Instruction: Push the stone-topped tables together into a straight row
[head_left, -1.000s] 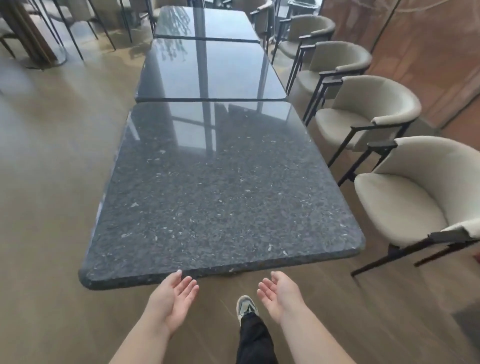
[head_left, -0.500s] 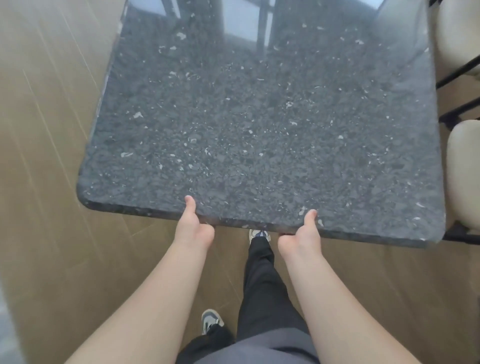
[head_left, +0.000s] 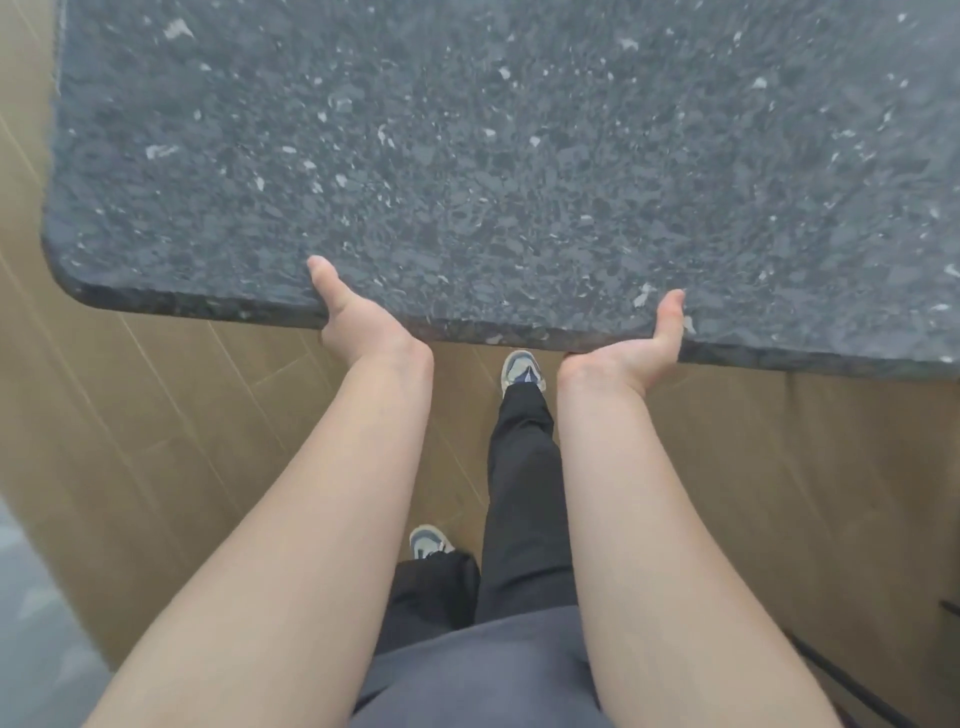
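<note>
Head view is looking down: nearest, dark trouser legs and two sneakers (head_left: 523, 370) are standing on the wooden floor (head_left: 156, 415). Beyond, the left hand (head_left: 358, 325) and right hand (head_left: 631, 356) are both grasping the near edge of the stone-topped surface (head_left: 493, 156), thumbs lying on top, fingers hidden underneath. The dark speckled slab is filling the far half of the view.

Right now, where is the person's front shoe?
In the head view, the front shoe is on the wooden floor, peeking from under the stone table edge, between the left hand and right hand.
</note>
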